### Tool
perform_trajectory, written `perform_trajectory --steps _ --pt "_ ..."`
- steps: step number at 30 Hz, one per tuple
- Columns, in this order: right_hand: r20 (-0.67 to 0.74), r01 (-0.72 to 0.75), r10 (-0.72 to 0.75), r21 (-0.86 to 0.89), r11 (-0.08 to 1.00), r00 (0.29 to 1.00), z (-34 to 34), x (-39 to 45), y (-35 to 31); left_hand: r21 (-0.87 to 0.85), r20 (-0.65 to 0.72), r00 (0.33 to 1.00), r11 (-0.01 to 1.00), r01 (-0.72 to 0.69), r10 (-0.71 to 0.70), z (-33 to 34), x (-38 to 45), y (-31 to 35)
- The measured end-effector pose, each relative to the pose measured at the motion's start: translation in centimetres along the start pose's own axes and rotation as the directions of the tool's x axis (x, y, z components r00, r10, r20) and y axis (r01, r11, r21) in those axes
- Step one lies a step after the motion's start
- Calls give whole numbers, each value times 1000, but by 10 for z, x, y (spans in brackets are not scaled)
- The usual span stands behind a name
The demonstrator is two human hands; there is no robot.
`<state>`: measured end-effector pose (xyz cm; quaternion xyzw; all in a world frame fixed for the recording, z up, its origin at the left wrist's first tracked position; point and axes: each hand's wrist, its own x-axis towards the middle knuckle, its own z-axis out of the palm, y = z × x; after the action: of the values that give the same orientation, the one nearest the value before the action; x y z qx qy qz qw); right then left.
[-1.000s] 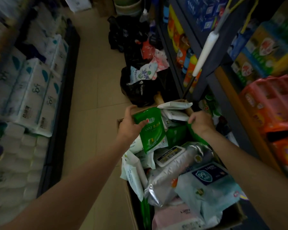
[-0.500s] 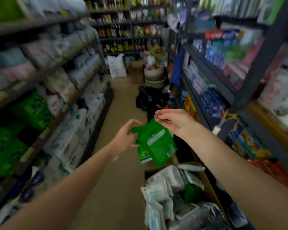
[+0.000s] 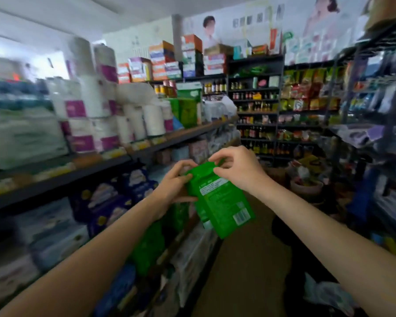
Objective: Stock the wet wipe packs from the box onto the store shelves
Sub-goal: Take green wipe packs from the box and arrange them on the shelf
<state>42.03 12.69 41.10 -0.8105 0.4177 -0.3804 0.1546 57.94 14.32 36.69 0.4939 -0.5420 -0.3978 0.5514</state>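
Both hands hold green wet wipe packs (image 3: 220, 202) up at chest height in the aisle. My left hand (image 3: 176, 184) grips their left side. My right hand (image 3: 236, 168) pinches the top edge from the right. The packs hang tilted, back labels and a barcode toward me; at least two overlap. More green packs (image 3: 149, 245) stand on a lower shelf of the left shelving (image 3: 55, 181), just below my left forearm. The box is out of view.
Paper rolls (image 3: 96, 106) fill the upper left shelf, with blue tissue packs (image 3: 110, 200) below it. Dark shelving (image 3: 386, 133) lines the right side. Bottles and snacks fill the far shelves (image 3: 258, 110). Brown floor (image 3: 245, 271) runs between, with dark bags (image 3: 306, 282) lower right.
My view has swung up from the box to the left shelves. Both hands lifted the green packs out of the box and brought them together in front of me.
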Motion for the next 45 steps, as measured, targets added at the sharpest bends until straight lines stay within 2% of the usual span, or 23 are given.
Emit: perform_trajectory --steps 3,8,11,13,16,18,20,23,26,29,31,32,34,38,39,40,42,43,45 --pt "-3 268 -272 -163 950 962 41 41 -76 44 -126 986 993 -105 110 -85 -10 39" --pt "-93 563 -573 -112 819 814 103 99 -190 -28 -296 941 983 -180 163 -194 -40 91" --pt "7 707 -710 -98 700 704 136 120 -251 -6 -437 874 971 -238 212 -252 -55 116" --pt "107 799 -792 -109 591 600 156 133 -282 41 -514 824 966 -255 239 -287 -64 128" --pt "208 877 -853 -153 455 479 188 154 -318 91 -621 740 961 -262 260 -329 -76 138" --pt "139 908 -898 -88 409 418 208 169 -338 169 -670 678 952 -257 302 -350 -78 147" --pt "-11 927 -929 68 369 370 225 182 -353 253 -713 611 939 -234 344 -370 -78 154" --pt "-167 922 -923 242 303 347 247 205 -367 362 -724 563 915 -181 398 -398 -72 160" --pt "-238 888 -892 359 286 383 264 231 -374 413 -756 545 910 -34 363 -425 -65 159" --pt "-238 778 -797 485 398 556 279 271 -373 441 -808 516 873 208 285 -454 -56 145" --pt "-113 606 -725 644 467 679 294 297 -368 456 -824 516 813 362 233 -470 -46 131" --pt "-31 497 -700 727 474 713 301 306 -365 451 -828 521 797 403 205 -476 -40 125" --pt "108 309 -671 827 470 734 319 317 -360 414 -833 535 802 430 143 -485 -26 111" --pt "289 105 -601 839 534 745 362 325 -349 362 -845 528 819 445 86 -502 0 88" --pt "322 50 -575 842 537 752 372 325 -347 396 -837 541 775 492 85 -505 6 82" --pt "356 -24 -543 851 524 760 381 324 -345 464 -821 564 679 569 88 -507 10 77" --pt "428 -200 -473 866 458 770 394 323 -346 565 -797 601 422 709 58 -510 17 73" --pt "454 -261 -442 864 431 774 397 323 -348 620 -777 625 252 743 70 -510 18 72" --pt "469 -297 -414 860 414 780 400 323 -351 664 -744 656 39 746 124 -506 14 74"
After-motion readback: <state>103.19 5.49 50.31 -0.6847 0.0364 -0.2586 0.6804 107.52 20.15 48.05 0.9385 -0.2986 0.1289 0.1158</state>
